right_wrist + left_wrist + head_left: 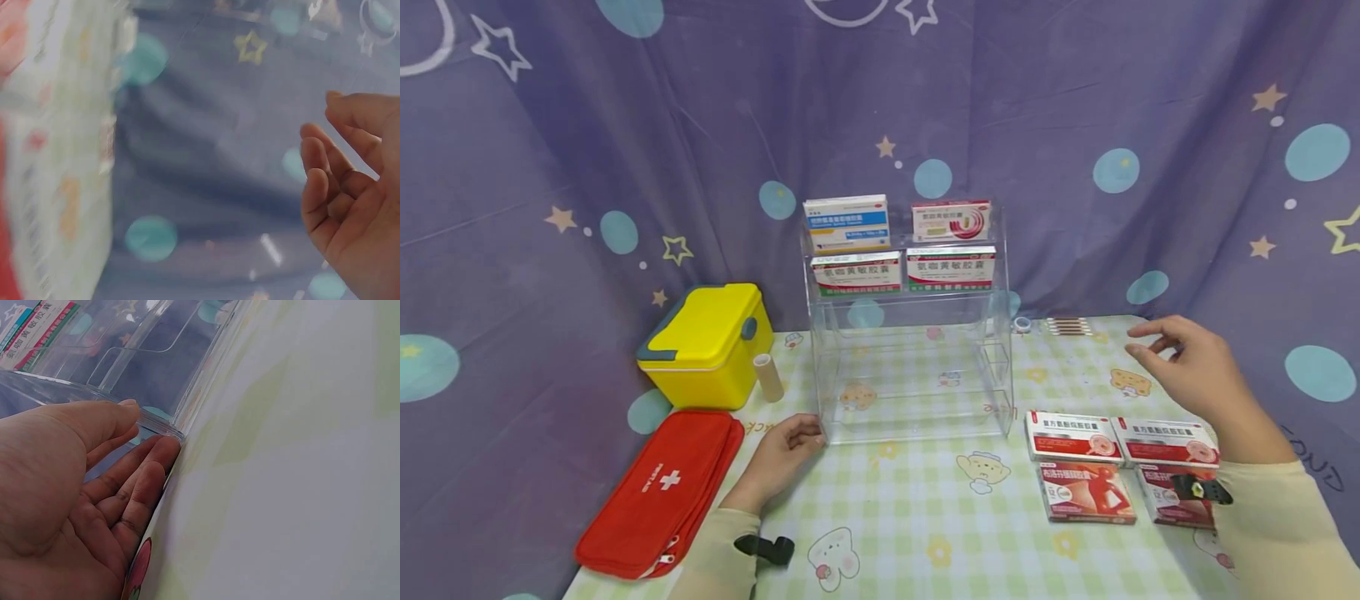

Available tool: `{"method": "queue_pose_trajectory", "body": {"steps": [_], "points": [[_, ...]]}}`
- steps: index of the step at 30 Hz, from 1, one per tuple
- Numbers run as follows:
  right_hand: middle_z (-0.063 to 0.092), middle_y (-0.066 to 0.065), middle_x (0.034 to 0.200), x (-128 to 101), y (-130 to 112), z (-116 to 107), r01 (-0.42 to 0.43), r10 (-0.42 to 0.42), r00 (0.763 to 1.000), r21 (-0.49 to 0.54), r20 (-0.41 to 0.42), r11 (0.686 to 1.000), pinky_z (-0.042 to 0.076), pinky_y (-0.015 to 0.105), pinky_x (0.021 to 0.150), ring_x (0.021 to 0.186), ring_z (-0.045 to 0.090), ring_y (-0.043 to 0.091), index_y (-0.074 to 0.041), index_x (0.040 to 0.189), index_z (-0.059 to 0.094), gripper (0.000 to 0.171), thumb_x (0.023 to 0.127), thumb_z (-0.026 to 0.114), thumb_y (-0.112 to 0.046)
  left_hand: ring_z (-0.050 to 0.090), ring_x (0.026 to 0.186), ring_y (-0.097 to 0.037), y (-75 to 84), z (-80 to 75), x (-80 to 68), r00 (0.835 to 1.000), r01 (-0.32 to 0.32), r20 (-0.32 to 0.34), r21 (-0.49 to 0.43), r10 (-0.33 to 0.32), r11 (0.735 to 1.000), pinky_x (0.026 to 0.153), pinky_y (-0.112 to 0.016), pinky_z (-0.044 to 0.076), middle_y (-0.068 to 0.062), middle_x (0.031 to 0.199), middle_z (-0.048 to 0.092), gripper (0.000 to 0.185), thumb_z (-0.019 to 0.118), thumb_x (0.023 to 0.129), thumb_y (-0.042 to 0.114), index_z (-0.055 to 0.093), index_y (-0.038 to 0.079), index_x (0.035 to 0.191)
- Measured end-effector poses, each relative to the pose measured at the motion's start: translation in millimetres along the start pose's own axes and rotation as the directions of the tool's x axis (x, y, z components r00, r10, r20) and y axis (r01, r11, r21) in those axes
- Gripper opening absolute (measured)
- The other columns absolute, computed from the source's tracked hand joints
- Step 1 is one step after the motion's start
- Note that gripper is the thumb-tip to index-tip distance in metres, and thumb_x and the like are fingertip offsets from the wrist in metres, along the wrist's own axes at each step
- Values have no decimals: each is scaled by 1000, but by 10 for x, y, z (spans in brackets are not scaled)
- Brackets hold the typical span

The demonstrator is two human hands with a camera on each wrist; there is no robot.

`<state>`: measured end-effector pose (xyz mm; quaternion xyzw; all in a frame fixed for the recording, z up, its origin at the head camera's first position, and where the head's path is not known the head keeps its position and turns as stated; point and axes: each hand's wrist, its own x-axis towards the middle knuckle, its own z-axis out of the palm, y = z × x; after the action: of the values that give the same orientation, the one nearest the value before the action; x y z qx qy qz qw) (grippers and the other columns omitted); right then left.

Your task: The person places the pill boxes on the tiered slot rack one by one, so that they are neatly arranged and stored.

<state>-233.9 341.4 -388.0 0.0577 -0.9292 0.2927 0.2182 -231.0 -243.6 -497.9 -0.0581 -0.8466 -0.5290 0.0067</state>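
Right wrist view blurs the boxes; both hands open, left hand (778,454) touching clear rack (910,392), right hand (1191,375) empty.

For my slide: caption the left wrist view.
Left hand rests its fingertips against the clear acrylic rack's bottom corner.

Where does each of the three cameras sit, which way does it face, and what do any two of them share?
Head: worn high, looking forward and down at the clear acrylic shelf rack; both hands and sleeves show.
Left wrist: low by the table, facing the rack's front corner; left hand touches it.
Right wrist: in the air, facing the purple star-printed curtain; right hand empty, fingers loosely curled.
Shared: head and left wrist both show the rack.
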Motion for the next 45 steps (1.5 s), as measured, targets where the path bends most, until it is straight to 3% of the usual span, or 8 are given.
{"method": "queue_pose_trajectory", "body": {"steps": [7, 13, 16, 21, 29, 38, 45], "points": [[66, 26, 121, -270, 609, -18, -95, 99, 983, -32, 154, 995, 49, 36, 63, 100, 64, 42, -5, 127, 69, 41, 98, 76, -33, 69, 102, -25, -30, 34, 17, 999, 23, -35, 11, -22, 1000, 87, -21, 52, -12, 113, 73, 31, 73, 97, 2, 67, -3, 127], [60, 32, 134, -393, 953, 18, -178, 178, 926, -32, 331, 984, 56, 53, 78, 114, 62, 50, 1, 139, 61, 63, 95, 79, -41, 69, 102, -24, 20, 3, -3, 1000, -6, -20, 7, 6, 1000, 86, -22, 53, -12, 113, 73, 31, 73, 97, 2, 66, -5, 127], [58, 34, 137, -423, 1058, 39, -199, 193, 899, -25, 393, 980, 53, 64, 84, 119, 58, 53, 4, 142, 58, 68, 95, 79, -41, 69, 101, -24, 60, -17, -24, 1000, -15, -10, 4, 15, 1000, 86, -22, 53, -13, 112, 74, 31, 74, 97, 2, 67, -5, 126], [55, 38, 139, -461, 1159, 51, -212, 199, 859, -27, 471, 977, 52, 67, 85, 121, 54, 58, 4, 144, 55, 72, 93, 80, -41, 69, 102, -26, -59, -24, 25, 1000, -23, -5, 17, 23, 1000, 87, -22, 53, -15, 112, 73, 30, 73, 97, 2, 67, -5, 126], [52, 40, 140, -521, 1257, 63, -226, 227, 822, -67, 522, 972, 48, 69, 87, 122, 50, 60, 5, 143, 57, 78, 88, 84, -43, 69, 103, -21, -354, -19, 136, 1000, -26, -1, 5, 26, 1000, 88, -23, 53, -9, 113, 74, 32, 77, 97, 9, 69, 2, 126], [48, 44, 139, -548, 1287, 54, -254, 264, 798, -95, 542, 962, 45, 74, 89, 123, 45, 64, 8, 143, 55, 86, 85, 84, -49, 69, 102, -19, -338, -18, 138, 999, -43, 17, -5, 44, 999, 89, -25, 54, -8, 113, 74, 32, 77, 97, 12, 68, 2, 126], [54, 41, 134, -539, 1289, 56, -253, 262, 807, -91, 529, 963, 49, 69, 87, 118, 50, 60, 8, 139, 58, 84, 82, 88, -47, 68, 102, -18, -325, -18, 133, 999, -30, 12, 14, 29, 999, 89, -25, 54, -6, 112, 74, 32, 77, 97, 13, 69, 3, 126]]}}
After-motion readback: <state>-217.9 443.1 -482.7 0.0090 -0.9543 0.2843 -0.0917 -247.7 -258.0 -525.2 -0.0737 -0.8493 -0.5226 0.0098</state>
